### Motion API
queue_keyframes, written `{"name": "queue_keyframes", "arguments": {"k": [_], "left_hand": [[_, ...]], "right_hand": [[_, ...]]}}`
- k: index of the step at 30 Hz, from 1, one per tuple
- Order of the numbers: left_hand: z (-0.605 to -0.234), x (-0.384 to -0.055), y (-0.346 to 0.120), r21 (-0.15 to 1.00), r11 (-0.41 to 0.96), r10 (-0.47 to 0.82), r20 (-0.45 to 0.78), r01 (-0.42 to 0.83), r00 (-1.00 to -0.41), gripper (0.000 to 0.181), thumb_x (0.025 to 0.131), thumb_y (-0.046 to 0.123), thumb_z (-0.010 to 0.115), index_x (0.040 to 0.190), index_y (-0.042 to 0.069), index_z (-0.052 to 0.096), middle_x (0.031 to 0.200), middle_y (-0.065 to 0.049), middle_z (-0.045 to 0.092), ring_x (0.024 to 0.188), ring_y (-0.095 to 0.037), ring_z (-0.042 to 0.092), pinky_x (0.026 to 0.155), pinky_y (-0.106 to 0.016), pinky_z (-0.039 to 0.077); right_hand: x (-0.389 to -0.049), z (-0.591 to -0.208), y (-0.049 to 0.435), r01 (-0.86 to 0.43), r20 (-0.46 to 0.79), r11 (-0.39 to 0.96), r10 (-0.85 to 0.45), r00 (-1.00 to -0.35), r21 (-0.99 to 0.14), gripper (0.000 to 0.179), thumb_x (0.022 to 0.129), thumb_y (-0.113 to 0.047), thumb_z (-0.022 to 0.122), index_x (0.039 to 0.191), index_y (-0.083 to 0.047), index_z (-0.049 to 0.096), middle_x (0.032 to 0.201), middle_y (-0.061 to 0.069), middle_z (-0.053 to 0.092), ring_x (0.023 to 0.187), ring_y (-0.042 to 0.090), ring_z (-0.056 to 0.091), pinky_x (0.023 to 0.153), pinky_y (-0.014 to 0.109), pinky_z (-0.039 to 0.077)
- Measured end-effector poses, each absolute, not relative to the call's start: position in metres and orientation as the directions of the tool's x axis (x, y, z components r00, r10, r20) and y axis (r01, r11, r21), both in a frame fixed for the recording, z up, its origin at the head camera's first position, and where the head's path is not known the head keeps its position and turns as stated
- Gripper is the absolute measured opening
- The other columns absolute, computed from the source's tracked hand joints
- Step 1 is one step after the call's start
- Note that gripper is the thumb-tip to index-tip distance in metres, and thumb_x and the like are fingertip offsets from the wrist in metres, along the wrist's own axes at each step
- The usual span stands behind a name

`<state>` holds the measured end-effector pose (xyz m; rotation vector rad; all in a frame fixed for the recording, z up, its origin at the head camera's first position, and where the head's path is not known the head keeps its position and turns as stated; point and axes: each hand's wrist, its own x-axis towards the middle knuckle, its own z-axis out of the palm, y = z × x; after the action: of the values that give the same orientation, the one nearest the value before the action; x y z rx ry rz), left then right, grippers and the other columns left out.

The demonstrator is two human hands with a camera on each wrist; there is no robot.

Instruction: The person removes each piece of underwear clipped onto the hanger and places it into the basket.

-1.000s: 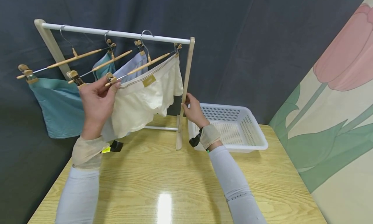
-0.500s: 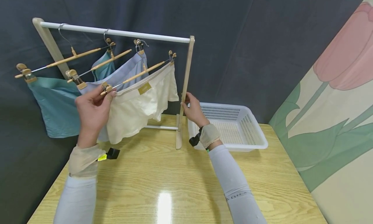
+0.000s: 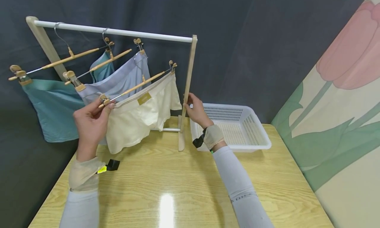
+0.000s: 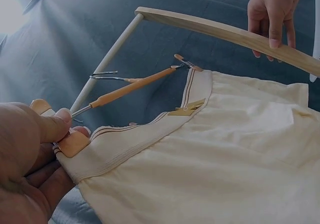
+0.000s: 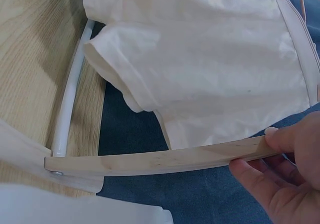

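Note:
In the head view my left hand [image 3: 92, 124] pinches the near clip end of a clip hanger [image 3: 139, 85]. Cream boxer briefs [image 3: 130, 126] with a gold waistband label hang from its two clips. The hanger's metal hook shows below the rack's white rail [image 3: 154, 36], in front of a lavender garment [image 3: 115, 76]. My right hand [image 3: 197, 111] grips the wooden right post [image 3: 190, 66] of the clothes rack, thumb on one side and fingers on the other. The left wrist view shows thumb and fingers about the wooden clip [image 4: 74, 143] at the waistband [image 4: 135, 149].
A teal garment [image 3: 56, 112] and the lavender one hang on hangers from the rail. A white perforated basket [image 3: 264, 145] stands right of the rack on the wooden table [image 3: 142, 188]. Dark cloth [image 3: 237, 50] is behind; a tulip-patterned panel [image 3: 335, 122] slants at right.
The hanger with the cream boxer briefs has come off the rail and moved down, towards me and slightly left in my left hand. My right hand stays on the post.

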<state>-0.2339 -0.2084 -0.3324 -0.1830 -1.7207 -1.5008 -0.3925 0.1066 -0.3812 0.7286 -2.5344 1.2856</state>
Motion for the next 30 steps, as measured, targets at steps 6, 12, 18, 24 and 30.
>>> {"name": "queue_keyframes", "arguments": {"k": [6,12,18,24,30], "left_hand": [[-0.343,-0.227,-0.218,0.755,0.283,-0.38,0.655,0.592,-0.653,0.029,0.089,-0.008,0.072,0.118,-0.007,0.072,0.096,0.017,0.074,0.087,0.001,0.073,0.075,-0.012,0.056],[-0.353,-0.223,-0.229,0.746,0.284,-0.365,0.665,0.602,-0.652,0.029,0.087,-0.012,0.071,0.117,-0.012,0.071,0.097,0.014,0.075,0.089,0.001,0.074,0.077,-0.013,0.055],[-0.366,-0.218,-0.236,0.741,0.256,-0.345,0.67,0.621,-0.657,0.029,0.086,-0.016,0.069,0.116,-0.015,0.069,0.1,0.009,0.076,0.09,-0.001,0.074,0.077,-0.014,0.056],[-0.375,-0.21,-0.24,0.77,0.277,-0.322,0.638,0.575,-0.699,0.032,0.088,-0.015,0.069,0.12,-0.013,0.068,0.102,0.013,0.075,0.091,0.0,0.073,0.079,-0.015,0.055],[-0.385,-0.208,-0.246,0.743,0.156,-0.278,0.665,0.651,-0.693,0.034,0.086,-0.022,0.065,0.12,-0.02,0.064,0.105,0.004,0.077,0.093,-0.005,0.075,0.081,-0.017,0.056]], "right_hand": [[-0.392,-0.383,0.106,-0.519,0.404,0.49,-0.327,-0.855,-0.7,0.042,0.101,0.001,0.059,0.141,0.006,0.049,0.122,0.025,0.062,0.112,0.035,0.063,0.1,0.049,0.05],[-0.392,-0.385,0.106,-0.515,0.4,0.492,-0.325,-0.857,-0.702,0.043,0.102,-0.002,0.057,0.143,0.007,0.047,0.126,0.026,0.061,0.114,0.035,0.062,0.101,0.051,0.05],[-0.392,-0.385,0.106,-0.511,0.4,0.487,-0.319,-0.859,-0.709,0.042,0.102,0.0,0.058,0.142,0.006,0.048,0.128,0.028,0.06,0.115,0.036,0.062,0.102,0.049,0.049],[-0.391,-0.385,0.106,-0.503,0.395,0.488,-0.313,-0.864,-0.713,0.042,0.102,-0.002,0.057,0.143,0.004,0.048,0.128,0.026,0.06,0.116,0.035,0.061,0.103,0.049,0.049],[-0.39,-0.386,0.104,-0.508,0.406,0.495,-0.307,-0.861,-0.705,0.042,0.102,-0.002,0.057,0.143,0.004,0.048,0.127,0.024,0.06,0.116,0.035,0.062,0.101,0.046,0.051]]}}
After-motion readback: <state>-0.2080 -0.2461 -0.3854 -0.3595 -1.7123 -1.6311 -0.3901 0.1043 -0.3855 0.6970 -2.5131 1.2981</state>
